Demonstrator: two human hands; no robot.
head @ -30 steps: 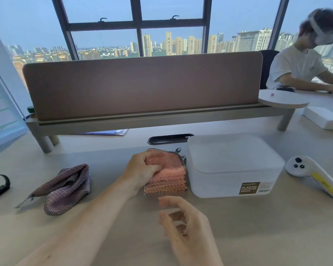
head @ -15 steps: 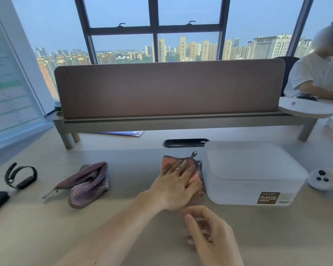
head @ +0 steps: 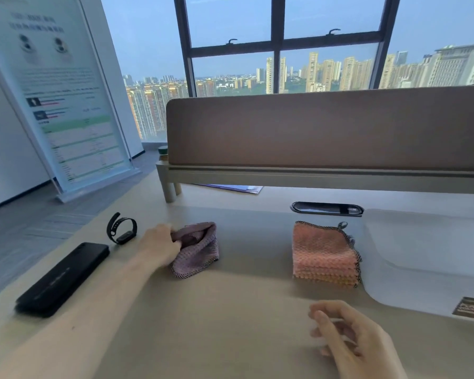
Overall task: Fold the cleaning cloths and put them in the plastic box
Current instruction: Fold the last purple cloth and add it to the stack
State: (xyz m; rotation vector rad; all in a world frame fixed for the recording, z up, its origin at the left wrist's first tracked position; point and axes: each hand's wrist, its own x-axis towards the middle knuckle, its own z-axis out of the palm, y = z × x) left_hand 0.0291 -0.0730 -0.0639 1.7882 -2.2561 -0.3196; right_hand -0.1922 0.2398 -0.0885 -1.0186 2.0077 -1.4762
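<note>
A crumpled purple cleaning cloth [head: 199, 253] lies on the desk left of centre. My left hand [head: 159, 243] grips its left end. A folded stack of pink cloths [head: 323, 255] rests flat beside the translucent plastic box [head: 422, 258], which stands at the right with its lid on and is partly cut off by the frame edge. My right hand [head: 350, 337] hovers low over the desk near the front, fingers loosely curled and holding nothing.
A black phone [head: 63, 277] and a black wristband [head: 121, 228] lie at the left of the desk. A brown divider panel [head: 326, 129] runs across the back, with a dark cable slot [head: 327, 208] in front of it. A standing sign [head: 66, 99] is on the floor, left.
My left hand left the pink stack and moved left to take hold of the purple cloth. The view swung left, putting the box at the right edge.
</note>
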